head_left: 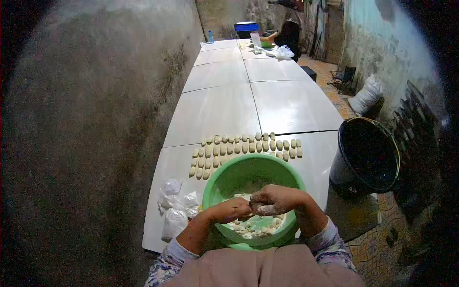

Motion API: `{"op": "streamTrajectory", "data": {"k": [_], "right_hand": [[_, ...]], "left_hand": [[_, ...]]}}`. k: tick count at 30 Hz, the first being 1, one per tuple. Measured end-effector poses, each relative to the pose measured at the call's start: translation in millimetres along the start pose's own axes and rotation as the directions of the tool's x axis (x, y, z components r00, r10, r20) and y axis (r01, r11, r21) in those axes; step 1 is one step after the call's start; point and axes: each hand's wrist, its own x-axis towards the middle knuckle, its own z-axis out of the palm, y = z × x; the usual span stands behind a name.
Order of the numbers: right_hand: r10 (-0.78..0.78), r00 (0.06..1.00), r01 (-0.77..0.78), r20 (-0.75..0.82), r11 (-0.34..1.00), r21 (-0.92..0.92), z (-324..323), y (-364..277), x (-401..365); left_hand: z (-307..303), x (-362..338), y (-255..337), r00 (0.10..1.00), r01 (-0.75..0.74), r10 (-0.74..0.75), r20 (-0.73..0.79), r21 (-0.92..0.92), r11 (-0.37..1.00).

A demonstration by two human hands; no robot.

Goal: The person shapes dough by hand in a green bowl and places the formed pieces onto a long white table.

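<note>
The lump of dough (253,207) sits pinched between your two hands, mostly hidden by your fingers, right above the green bowl (215,184). Your left hand (233,210) and your floury right hand (277,200) both close on it, fingertips meeting. Below, in the bowl, lie more dough scraps (258,229). The bowl rests at the near edge of the white table (287,105). Just beyond it, rows of shaped pieces (246,148) line up. Plastic bags (174,213) lie to your left, a black bucket (368,155) stands to your right.
</note>
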Motion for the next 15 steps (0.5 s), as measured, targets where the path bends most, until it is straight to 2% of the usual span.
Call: {"op": "streamTrajectory", "data": {"k": [1, 2, 4, 8, 10, 14, 15], "right_hand": [[0.024, 0.999, -0.025, 0.022, 1.000, 0.009, -0.7, -0.4, -0.4], [0.023, 1.000, -0.023, 0.021, 1.000, 0.010, -1.6, -2.6, -0.9], [0.130, 0.988, -0.130, 0.079, 0.991, -0.011, -3.7, -8.0, -2.1], [0.044, 0.998, -0.047, 0.048, 0.998, 0.051, 0.3, -1.1, -4.5], [0.150, 0.984, -0.150, 0.100, 0.989, -0.005, -1.2, -2.5, -4.4], [0.151, 0.978, -0.153, 0.145, 0.988, 0.000, -3.4, -3.5, -3.8], [0.165, 0.976, -0.164, 0.143, 0.986, -0.022, -2.9, -1.8, -4.8]], "left_hand": [[0.2, 0.9, 0.3, 0.999, -0.036, 0.037, -0.011, 0.077, 0.996], [0.4, 0.5, 0.4, 0.999, -0.035, 0.036, -0.011, 0.078, 0.996], [0.6, -0.2, 1.5, 0.999, 0.028, -0.025, 0.038, -0.085, 0.996], [1.6, 0.4, 7.4, 0.999, 0.045, -0.046, 0.019, 0.053, 0.998], [2.1, 0.0, 0.4, 0.999, 0.039, -0.039, 0.018, 0.018, 0.999], [-0.6, -0.9, 6.7, 0.999, 0.050, -0.050, 0.007, 0.075, 0.996], [-0.5, -1.2, 2.9, 0.998, 0.057, -0.057, -0.023, 0.014, 0.998]]}}
